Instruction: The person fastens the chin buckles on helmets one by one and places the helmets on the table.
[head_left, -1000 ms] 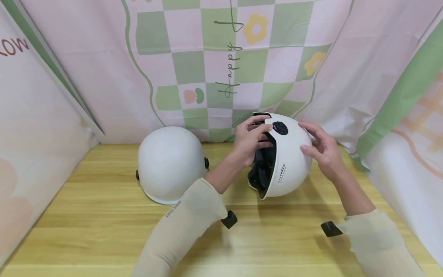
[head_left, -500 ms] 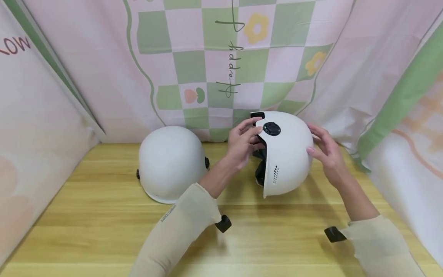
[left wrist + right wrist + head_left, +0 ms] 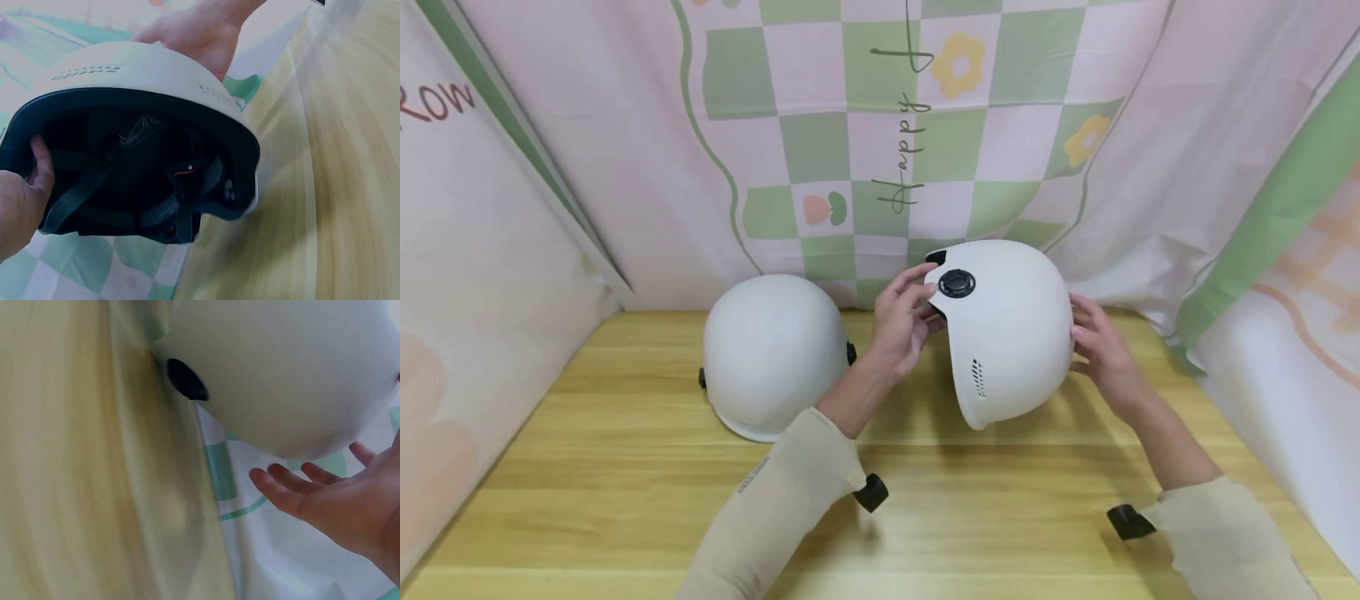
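Grasping one white helmet point(image 3: 1018, 337) in my left hand point(image 3: 898, 327), I rest my right hand point(image 3: 1105, 360), fingers point(image 3: 284, 495) relaxed, against it.

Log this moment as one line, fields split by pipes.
left hand: grips tilted helmet | right hand: at its dome | second helmet: dome-up on table

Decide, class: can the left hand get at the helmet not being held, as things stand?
Probably not straight away: the left hand grips the edge of the held helmet. If it let go, the way looks free: the other helmet sits close by, with no object visible between.
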The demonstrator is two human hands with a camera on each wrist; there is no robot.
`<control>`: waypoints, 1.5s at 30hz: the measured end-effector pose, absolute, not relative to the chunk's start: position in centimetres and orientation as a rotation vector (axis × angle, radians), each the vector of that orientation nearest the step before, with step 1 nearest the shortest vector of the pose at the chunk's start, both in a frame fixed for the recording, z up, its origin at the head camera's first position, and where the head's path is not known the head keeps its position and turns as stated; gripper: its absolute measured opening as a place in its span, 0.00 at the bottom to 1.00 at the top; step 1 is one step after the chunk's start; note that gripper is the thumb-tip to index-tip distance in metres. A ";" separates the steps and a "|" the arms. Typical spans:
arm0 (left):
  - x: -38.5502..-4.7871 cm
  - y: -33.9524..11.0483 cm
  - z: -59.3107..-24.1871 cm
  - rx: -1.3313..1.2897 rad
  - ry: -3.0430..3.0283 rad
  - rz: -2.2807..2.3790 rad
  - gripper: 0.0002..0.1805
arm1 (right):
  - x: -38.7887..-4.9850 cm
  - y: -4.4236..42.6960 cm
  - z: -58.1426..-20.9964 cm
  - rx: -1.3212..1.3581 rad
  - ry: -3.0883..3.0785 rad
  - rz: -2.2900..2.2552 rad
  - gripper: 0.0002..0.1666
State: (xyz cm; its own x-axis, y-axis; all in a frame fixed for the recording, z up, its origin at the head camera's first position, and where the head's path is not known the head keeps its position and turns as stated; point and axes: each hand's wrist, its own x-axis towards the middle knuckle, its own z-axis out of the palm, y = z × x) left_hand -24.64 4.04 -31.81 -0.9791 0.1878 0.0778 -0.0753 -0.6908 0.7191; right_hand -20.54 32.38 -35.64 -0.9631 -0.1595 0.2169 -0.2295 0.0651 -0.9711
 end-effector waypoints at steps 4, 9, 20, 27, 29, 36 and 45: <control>-24.7 3.4 -32.1 0.221 1.181 2.725 0.17 | -20.4 32.4 -36.3 0.376 -2.201 2.201 0.21; -24.7 2.7 -32.4 0.237 1.254 2.668 0.23 | -20.2 32.2 -36.7 0.369 -2.163 2.249 0.21; -24.6 1.5 -33.2 0.250 1.392 2.552 0.28 | -20.4 32.2 -36.8 0.364 -2.160 2.250 0.22; -24.4 1.0 -33.4 0.283 1.530 2.483 0.28 | -20.3 32.1 -36.8 0.365 -2.155 2.227 0.22; -24.3 0.6 -33.4 0.301 1.632 2.435 0.27 | -20.3 32.0 -36.7 0.365 -2.150 2.219 0.22; -23.5 -0.6 -33.0 0.427 2.224 2.038 0.27 | -20.2 31.5 -36.5 0.353 -2.155 2.175 0.22; -23.3 -1.3 -32.6 0.825 2.733 1.520 0.36 | -20.2 31.3 -36.8 0.375 -2.170 2.164 0.23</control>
State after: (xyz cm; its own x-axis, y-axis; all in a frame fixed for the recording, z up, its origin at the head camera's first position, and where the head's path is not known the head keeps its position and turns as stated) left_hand -23.26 -1.34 -32.64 -0.8659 0.3869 0.3171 0.4735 0.4294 0.7690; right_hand -20.20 31.28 -36.80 -0.9690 -0.1328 0.2083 -0.2086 -0.0117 -0.9779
